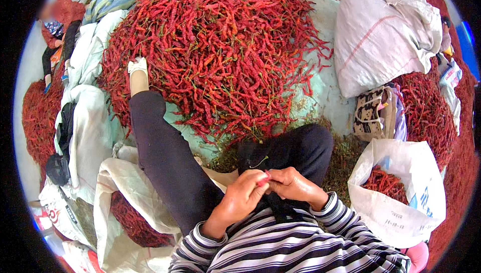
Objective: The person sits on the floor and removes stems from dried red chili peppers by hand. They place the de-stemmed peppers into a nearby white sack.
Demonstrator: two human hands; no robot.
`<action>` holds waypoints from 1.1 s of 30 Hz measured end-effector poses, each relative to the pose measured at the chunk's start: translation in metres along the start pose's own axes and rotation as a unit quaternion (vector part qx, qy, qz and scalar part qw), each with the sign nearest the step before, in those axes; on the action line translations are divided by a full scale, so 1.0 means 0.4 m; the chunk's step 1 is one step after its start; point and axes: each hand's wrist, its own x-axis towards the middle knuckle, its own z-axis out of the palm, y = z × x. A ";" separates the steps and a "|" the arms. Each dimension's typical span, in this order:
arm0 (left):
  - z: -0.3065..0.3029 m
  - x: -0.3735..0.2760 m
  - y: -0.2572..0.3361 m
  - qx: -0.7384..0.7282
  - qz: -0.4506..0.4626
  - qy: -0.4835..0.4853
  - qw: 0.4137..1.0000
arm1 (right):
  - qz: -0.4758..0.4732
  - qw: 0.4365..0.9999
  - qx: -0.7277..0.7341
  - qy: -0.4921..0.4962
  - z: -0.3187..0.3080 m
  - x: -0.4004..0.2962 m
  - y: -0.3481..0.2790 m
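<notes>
My left hand and my right hand meet in front of my waist, with a red chili pepper pinched between them. The left fingers are closed around it; the right fingertips touch it or its end, partly hidden. A thin green chili stem shows just above my left hand, over my dark trousers. Beyond my legs a large heap of red chilies covers a pale green sheet, and my left foot in a light shoe rests against its edge.
An open white sack with chilies stands at the right, another open sack at the left. A full woven sack and a patterned bag lie at upper right. Loose stems litter the floor. A person sits at the far left.
</notes>
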 end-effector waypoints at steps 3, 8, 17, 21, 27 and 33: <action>-0.035 0.003 0.046 -0.038 -0.090 -0.096 0.991 | 0.041 0.997 0.026 -0.055 0.003 -0.006 -0.019; -0.057 -0.008 0.034 -0.591 -0.292 -0.044 0.751 | 0.014 0.956 0.202 -0.211 0.001 0.006 -0.073; -0.081 0.007 0.003 -0.793 -0.330 0.058 0.508 | 0.035 0.825 0.463 -0.323 -0.014 0.101 -0.107; -0.081 0.016 0.008 -0.716 -0.242 0.064 0.652 | 0.044 0.999 0.026 0.021 -0.101 0.222 0.034; -0.082 0.051 0.022 -0.509 -0.244 -0.060 0.823 | 0.025 0.940 -0.278 0.199 -0.282 0.479 0.275; -0.043 0.016 -0.015 -0.527 -0.279 0.141 0.790 | 0.013 0.977 -0.133 0.164 -0.229 0.455 0.214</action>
